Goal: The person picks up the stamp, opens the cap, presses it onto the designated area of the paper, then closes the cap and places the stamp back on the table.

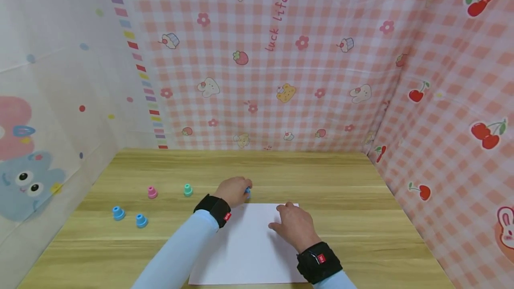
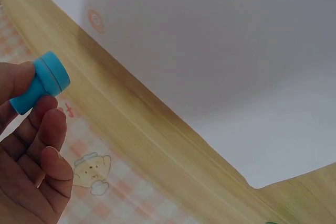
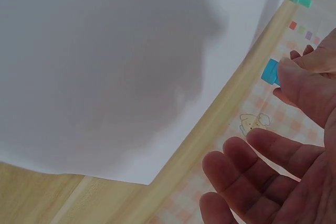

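With the left hand (image 1: 234,191) pinching the blue stamp (image 2: 41,83) and the right hand (image 1: 294,226) flat on the paper (image 1: 245,253), best press straight down.

Beyond my grip, a pink-and-white gingham cloth (image 1: 281,57) printed with strawberries, cupcakes, bears and the words "luck life" hangs as the back wall. To the right of my grip a matching checked cloth with red cherries (image 1: 462,101) closes that side, and to the left hangs a pale cloth (image 1: 52,101) with coloured dots and a blue cartoon animal. Under my grip lies a light wooden table (image 1: 341,182), evenly and softly lit.
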Tool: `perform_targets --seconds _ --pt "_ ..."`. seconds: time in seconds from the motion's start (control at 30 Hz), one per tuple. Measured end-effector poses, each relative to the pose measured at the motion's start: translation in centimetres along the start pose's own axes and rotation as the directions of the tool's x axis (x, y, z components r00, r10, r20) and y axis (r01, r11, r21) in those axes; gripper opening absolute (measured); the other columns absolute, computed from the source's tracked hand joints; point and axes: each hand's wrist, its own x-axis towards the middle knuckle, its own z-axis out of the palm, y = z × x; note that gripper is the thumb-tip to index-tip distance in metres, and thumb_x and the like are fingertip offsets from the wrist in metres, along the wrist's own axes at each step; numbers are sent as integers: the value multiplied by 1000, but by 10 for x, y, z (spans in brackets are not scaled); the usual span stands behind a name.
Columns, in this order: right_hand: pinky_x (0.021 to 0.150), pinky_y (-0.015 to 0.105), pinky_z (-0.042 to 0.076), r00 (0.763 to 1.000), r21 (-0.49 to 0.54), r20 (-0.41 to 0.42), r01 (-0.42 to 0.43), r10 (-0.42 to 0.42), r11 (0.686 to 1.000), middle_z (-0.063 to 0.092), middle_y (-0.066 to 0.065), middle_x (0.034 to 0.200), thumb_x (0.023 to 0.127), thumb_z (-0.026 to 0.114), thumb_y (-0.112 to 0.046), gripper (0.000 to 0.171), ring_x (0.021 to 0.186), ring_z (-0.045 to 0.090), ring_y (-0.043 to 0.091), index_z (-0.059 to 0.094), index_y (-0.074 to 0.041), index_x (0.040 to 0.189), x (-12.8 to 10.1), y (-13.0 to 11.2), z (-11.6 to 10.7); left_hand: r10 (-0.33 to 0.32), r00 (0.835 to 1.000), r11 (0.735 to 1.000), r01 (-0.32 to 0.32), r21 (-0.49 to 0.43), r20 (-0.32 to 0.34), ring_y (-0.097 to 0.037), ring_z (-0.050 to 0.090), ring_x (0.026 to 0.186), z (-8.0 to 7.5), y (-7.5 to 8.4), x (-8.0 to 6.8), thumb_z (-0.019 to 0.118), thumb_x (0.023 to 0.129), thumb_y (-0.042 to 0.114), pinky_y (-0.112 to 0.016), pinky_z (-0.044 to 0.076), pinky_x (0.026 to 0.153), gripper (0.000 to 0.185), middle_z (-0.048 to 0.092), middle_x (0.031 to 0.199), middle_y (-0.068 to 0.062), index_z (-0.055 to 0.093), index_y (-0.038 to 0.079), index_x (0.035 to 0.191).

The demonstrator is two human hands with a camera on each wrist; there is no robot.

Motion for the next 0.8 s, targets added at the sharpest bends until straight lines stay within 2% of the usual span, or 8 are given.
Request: perform_targets --seconds 0.27,0.5,0.67,0.8 --pt "60 40 51 1000 -61 26 6 -4 998 65 12 91 76 85 -37 45 72 64 24 72 -5 105 4 1 4 -22 999 998 25 59 -43 -19 63 79 10 -8 3 74 88 11 -36 54 71 11 66 86 -4 69 8 97" --pt "60 40 51 999 -97 -9 50 -51 994 64 10 87 76 85 -36 44 73 64 25 72 -5 104 10 2 8 -35 998 996 39 77 -44 -22 65 82 16 -11 4 73 88 10 -38 55 73 11 67 87 -7 68 8 98" --pt "67 44 53 999 -86 17 52 -51 995 66 10 92 78 84 -37 46 79 65 25 72 -5 108 16 -1 8 -55 997 995 58 79 -45 -22 65 82 22 -11 4 73 89 11 -38 55 72 10 67 87 -7 68 7 98" --pt "68 42 54 998 -84 31 54 -52 995 66 9 90 78 84 -37 44 77 64 23 72 -5 106 20 -4 7 -72 997 995 74 62 -37 -23 65 82 23 -10 5 72 90 11 -39 55 73 9 67 87 -8 68 7 97"
